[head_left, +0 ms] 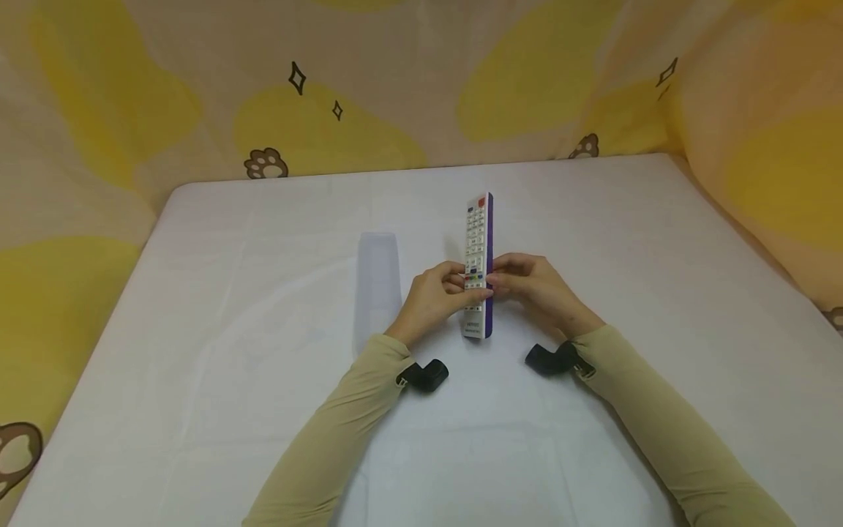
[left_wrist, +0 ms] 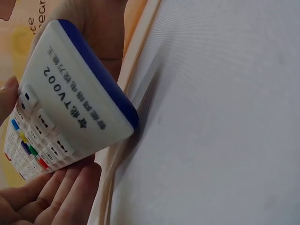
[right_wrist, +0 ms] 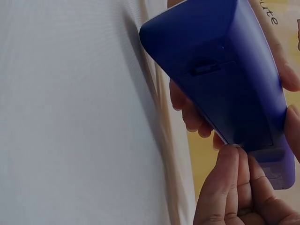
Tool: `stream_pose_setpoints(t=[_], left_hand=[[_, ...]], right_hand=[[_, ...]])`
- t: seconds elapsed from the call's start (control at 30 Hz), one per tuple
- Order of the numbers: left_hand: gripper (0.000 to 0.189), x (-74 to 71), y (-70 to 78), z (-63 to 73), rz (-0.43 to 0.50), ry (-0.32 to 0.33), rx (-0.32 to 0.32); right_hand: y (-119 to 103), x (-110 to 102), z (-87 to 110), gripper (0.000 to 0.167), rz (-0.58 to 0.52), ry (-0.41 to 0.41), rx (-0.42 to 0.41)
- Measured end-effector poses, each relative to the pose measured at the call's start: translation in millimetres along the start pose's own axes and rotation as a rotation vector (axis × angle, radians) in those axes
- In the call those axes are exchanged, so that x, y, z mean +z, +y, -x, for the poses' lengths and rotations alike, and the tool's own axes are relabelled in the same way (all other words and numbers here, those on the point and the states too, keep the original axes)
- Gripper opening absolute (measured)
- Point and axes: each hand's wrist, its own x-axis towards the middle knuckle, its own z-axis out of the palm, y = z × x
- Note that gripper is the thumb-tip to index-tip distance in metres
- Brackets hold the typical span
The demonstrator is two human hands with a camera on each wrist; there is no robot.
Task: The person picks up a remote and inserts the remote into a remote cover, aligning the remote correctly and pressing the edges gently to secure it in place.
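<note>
A white TV remote control point(head_left: 476, 256) with a purple-blue back is held above the table, its button side turned left. My left hand point(head_left: 431, 296) grips it near the lower part, the thumb across the front edge and the fingers behind. On the other side, my right hand point(head_left: 536, 285) pinches the remote, thumb along its edge. In the right wrist view, right-hand fingertips point(right_wrist: 229, 152) touch the back at one end of the battery cover point(right_wrist: 239, 103), which sits in place. Printed lettering and coloured buttons show on the remote's front point(left_wrist: 70, 89) in the left wrist view.
A translucent, frosted remote sleeve point(head_left: 377, 282) lies left of the hands on the white-covered table point(head_left: 197, 329). Patterned yellow and beige cloth point(head_left: 408, 88) hangs behind and along the table's sides. Black camera mounts point(head_left: 424, 375) sit at both wrists.
</note>
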Motion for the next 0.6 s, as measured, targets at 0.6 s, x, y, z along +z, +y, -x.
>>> stream_pose_setpoints(t=[0.6], left_hand=[[0.053,3.1,0.1,0.0,0.037,-0.025,0.021]], right_hand=[[0.4,1.7,0.0,0.039,-0.006,-0.03,0.005]])
